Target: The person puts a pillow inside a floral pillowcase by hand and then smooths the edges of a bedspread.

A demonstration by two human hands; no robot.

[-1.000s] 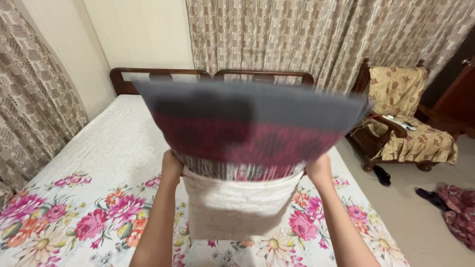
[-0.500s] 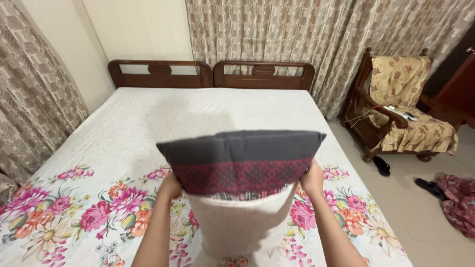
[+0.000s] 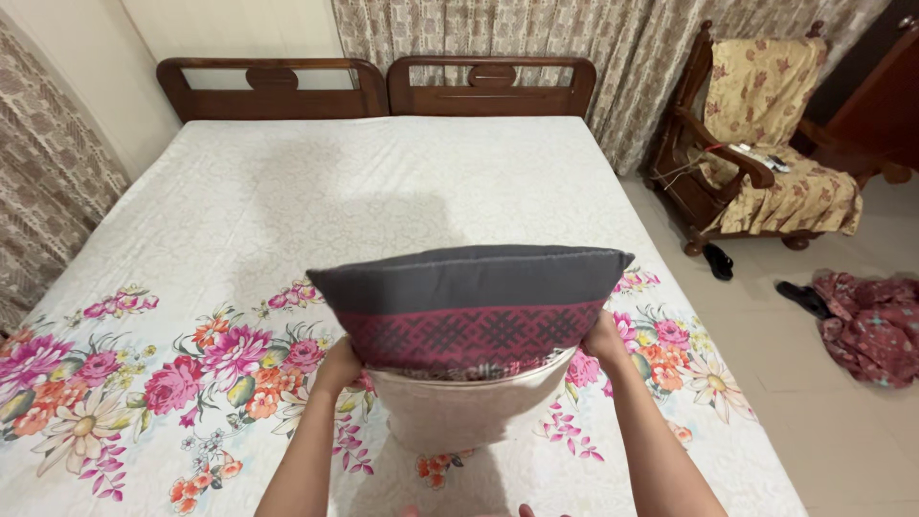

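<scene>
Both hands are up in front of the person, holding a pillow (image 3: pixel 459 407) that is going into its cover (image 3: pixel 469 306). The left hand (image 3: pixel 337 367) pinches the left edge of the cover's open end. The right hand (image 3: pixel 605 339) pinches the right edge. The fingers are curled tight on the cloth, not spread. The cover is grey on top with a dark red woven band lower down. The pale pillow sticks out below the hands, so only the top part is inside.

To do this step well, I think both hands should keep hold of the cover's edge at the same height, so the pillow slides in straight. A few small shakes would help the pillow drop into the far corners. If one hand is higher, the pillow may bunch up on one side. The grip should be on the cover only, not on the pillow too, or the pillow will not move.

Under the hands is a big bed (image 3: pixel 383 191) with a white sheet. The sheet has pink and orange flowers (image 3: pixel 201 369) just below and to both sides of the hands. Far past the hands is a brown wooden headboard (image 3: pixel 373 88). Off to the right of the right hand stands a wooden chair (image 3: pixel 756 134) with a yellow cloth. On the floor, right of the right hand, lie dark sandals (image 3: pixel 718 260) and a heap of red clothes (image 3: pixel 871 325). Nothing sits between the hands and the bed.
</scene>
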